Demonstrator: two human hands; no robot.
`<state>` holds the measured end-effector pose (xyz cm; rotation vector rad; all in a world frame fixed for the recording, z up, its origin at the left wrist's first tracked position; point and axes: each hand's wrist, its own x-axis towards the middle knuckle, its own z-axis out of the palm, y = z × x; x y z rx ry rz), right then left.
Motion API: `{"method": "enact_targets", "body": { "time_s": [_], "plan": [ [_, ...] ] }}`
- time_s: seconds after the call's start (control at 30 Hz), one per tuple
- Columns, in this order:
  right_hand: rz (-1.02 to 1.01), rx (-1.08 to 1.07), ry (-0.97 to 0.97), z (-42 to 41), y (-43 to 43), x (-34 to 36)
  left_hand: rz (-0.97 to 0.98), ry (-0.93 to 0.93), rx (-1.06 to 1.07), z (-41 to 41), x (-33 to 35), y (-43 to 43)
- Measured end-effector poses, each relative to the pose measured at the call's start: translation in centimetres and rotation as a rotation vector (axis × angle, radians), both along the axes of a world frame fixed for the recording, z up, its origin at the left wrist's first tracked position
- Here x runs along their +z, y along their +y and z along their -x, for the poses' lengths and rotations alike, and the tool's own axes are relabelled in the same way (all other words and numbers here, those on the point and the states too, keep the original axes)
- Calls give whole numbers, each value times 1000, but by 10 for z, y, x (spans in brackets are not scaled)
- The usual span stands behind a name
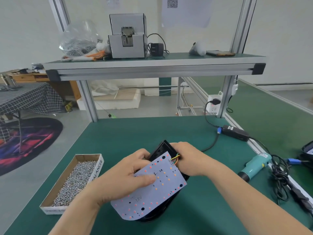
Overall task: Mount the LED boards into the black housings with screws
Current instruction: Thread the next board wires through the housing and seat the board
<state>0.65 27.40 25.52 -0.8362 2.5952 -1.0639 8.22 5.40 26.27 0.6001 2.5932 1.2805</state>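
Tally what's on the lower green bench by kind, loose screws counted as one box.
LED board: 1
black housing: 1
box of screws: 1
teal screwdriver: 1
power adapter: 1
Total: 5

Over the green table point(135, 133), the left grip point(128, 173) pinches the white LED board point(162, 192), thumb on its face. The right grip point(189, 158) clasps the black housing point(160, 148) beneath. A box of screws point(55, 190) sits near the left edge.
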Motion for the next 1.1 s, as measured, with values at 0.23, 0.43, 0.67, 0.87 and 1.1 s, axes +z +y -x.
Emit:
{"method": "enact_targets", "body": {
  "time_s": [0.23, 0.43, 0.67, 0.87, 1.1],
  "plan": [
    [31, 11, 14, 4, 1, -20, 55, -3, -35, 6, -2, 0],
    [499, 136, -637, 10, 36, -8, -415, -281, 96, 7, -8, -22],
    [115, -393, 139, -5, 26, -12, -439, -272, 205, 4, -28, -12],
    [1, -202, 501, -46, 4, -14, -397, -174, 227, 5, -29, -8],
    [601, -341, -19, -38, -4, -18, -310, 4, 252, 5, -28, 7]
  ]
}}
